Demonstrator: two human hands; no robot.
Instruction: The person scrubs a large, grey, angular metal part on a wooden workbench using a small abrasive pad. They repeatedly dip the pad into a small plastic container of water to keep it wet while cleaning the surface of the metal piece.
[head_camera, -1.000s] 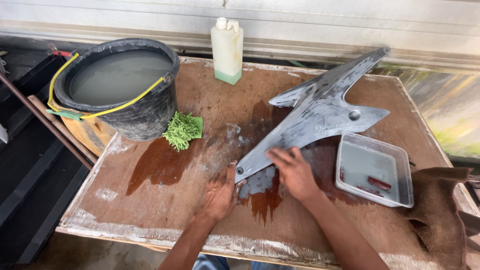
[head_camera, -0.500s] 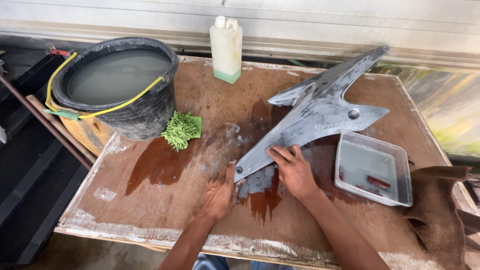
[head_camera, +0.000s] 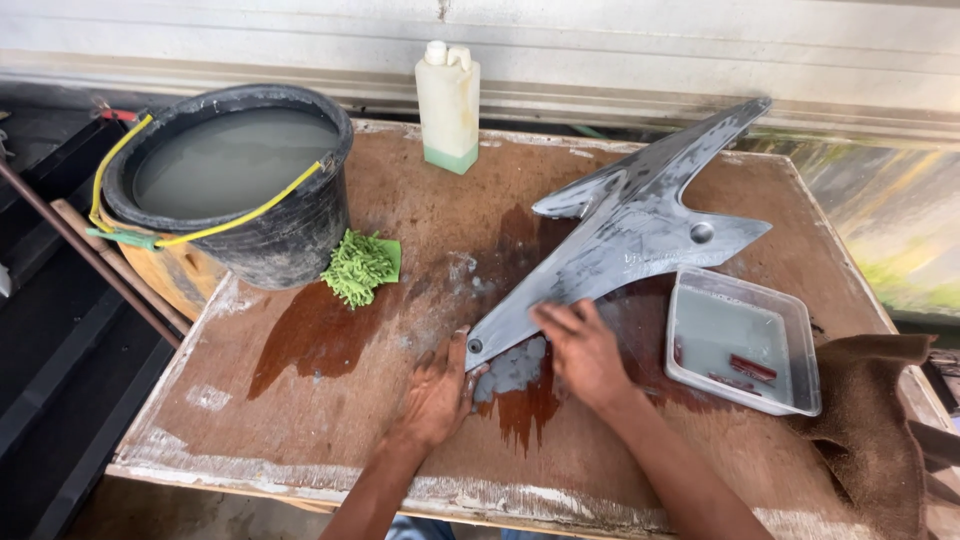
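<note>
A black bucket (head_camera: 235, 185) sits at the far left corner of the wooden table (head_camera: 330, 440). It is full of cloudy grey water and has a yellow handle. Near the right edge is a clear plastic tray (head_camera: 745, 340) with a little water and some small red bits in it. A pale bottle (head_camera: 447, 105) with green at its bottom stands at the far edge.

The grey plastic panel (head_camera: 630, 235) lies flat in the middle, pointy and dull, with wet patches. The left hand (head_camera: 437, 392) lies open, touching its near tip. The right hand (head_camera: 582, 352) presses flat on it, fingers together. A green sponge (head_camera: 358, 268) lies just beside the bucket.
</note>
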